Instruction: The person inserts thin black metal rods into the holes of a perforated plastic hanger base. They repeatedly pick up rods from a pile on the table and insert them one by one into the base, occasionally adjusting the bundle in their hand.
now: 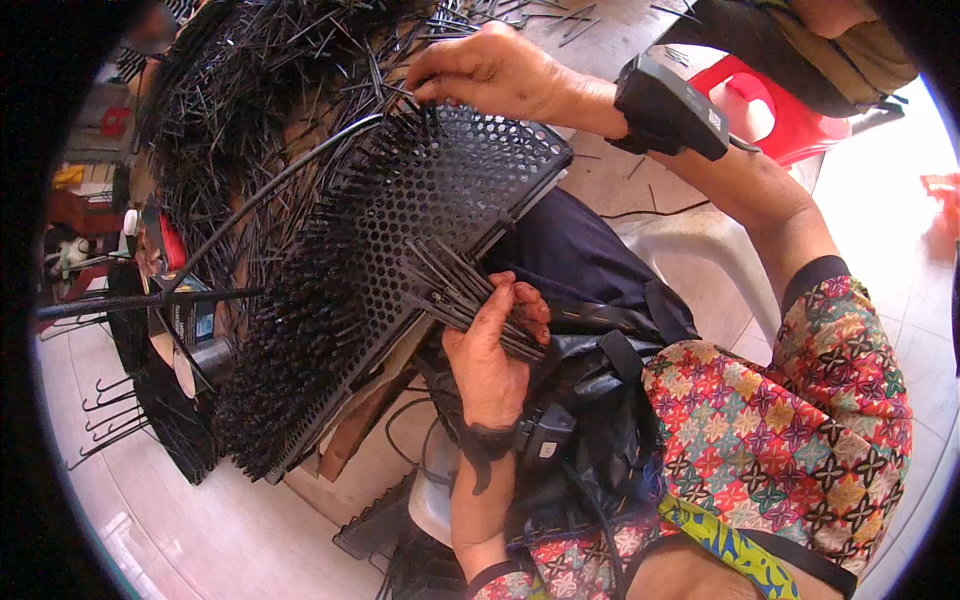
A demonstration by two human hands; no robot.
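Note:
A black board with rows of round holes lies tilted before me. Many thin black pins stand packed in its left part, while the holes to the right show bare. My left hand is closed around a bundle of thin black pins, just off the board's near edge. At the board's far edge is my right hand, its fingers bent and drawn together over the holes. Whatever its fingertips hold is lost among the dark pins there. Each wrist wears a strap with a black box.
A large heap of loose black pins covers the table beyond the board. A bent metal rod crosses at the left, above wire hooks. A red stool, a white chair and another person are at the right.

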